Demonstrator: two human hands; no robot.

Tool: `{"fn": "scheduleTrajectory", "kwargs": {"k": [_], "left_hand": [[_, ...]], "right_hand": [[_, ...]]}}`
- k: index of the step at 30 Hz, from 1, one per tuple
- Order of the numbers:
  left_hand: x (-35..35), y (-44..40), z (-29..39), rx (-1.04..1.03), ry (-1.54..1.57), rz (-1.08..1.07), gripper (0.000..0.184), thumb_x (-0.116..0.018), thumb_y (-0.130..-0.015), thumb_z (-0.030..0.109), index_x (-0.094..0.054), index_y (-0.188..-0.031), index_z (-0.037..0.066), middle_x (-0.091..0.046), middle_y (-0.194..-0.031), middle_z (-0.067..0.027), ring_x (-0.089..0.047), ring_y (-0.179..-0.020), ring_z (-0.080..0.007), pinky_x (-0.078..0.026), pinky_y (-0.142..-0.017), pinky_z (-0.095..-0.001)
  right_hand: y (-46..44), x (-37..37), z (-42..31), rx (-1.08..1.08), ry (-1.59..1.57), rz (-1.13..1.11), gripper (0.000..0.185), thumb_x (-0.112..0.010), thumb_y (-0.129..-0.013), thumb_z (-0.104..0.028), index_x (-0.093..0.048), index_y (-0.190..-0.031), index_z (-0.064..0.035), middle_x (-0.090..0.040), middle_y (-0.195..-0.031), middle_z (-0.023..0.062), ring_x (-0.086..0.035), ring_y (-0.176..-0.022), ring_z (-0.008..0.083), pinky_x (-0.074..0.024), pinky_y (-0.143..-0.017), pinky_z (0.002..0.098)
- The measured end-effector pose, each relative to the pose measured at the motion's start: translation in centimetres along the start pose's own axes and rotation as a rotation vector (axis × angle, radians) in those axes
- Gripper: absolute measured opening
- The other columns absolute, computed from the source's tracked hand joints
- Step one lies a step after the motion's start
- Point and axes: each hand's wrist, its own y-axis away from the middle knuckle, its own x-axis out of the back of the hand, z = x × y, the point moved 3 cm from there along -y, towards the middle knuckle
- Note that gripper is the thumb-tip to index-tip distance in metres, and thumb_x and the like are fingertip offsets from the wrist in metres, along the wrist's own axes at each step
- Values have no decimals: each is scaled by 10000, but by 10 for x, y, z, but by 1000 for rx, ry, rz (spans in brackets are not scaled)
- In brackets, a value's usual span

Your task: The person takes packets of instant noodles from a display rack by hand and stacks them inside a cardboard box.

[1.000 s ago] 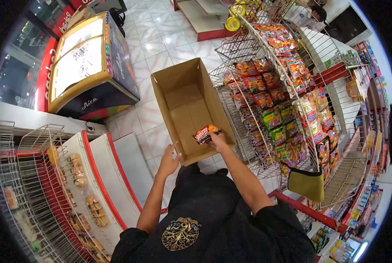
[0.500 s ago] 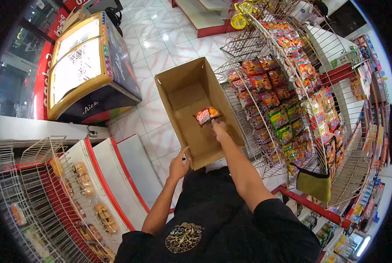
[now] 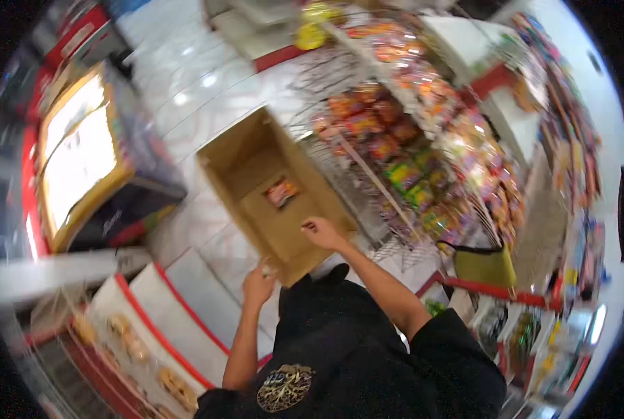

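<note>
1 pkt [image 3: 280, 193], long axis approx. across box [image 3: 284, 235]

We can read no word with certainty — the view is smeared, so we log lettering by place. Pale script on the dark end of the chest freezer [image 3: 109, 222]: too blurred to spell out. Light print on the packet [image 3: 281, 193] lying in the cardboard box [image 3: 233, 204]: illegible. Gold characters at the upper part of the tree emblem [image 3: 285, 389] on the black shirt [image 3: 375, 342]: letter shapes only. Bright packets [image 3: 404, 176] right of the box: we see print run together — brands unreadable.
</note>
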Motion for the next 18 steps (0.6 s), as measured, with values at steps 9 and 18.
{"fn": "scheduleTrajectory", "kwargs": {"k": [9, 18], "left_hand": [[57, -56, 70, -206, -255, -442, 284, -606, -888, 279, -610, -1047, 43, -690, -767, -134, -671, -703, -282, -502, -652, -384], [45, -65, 255, -626, 43, -484, 251, -592, -910, 237, -581, -836, -3, -642, -721, -95, -604, -654, -177, -459, -611, -290]], "right_hand": [[124, 167, -134, 8, 32, 318, 257, -605, -905, -213, -631, -1061, -10, -676, -916, 118, -663, -843, 209, -517, -749, 336], [266, 265, -192, 147, 30, 891, 183, -636, -876, -152, -654, -995, -14, -673, -905, 123, -657, -828, 249, -510, -745, 334]]}}
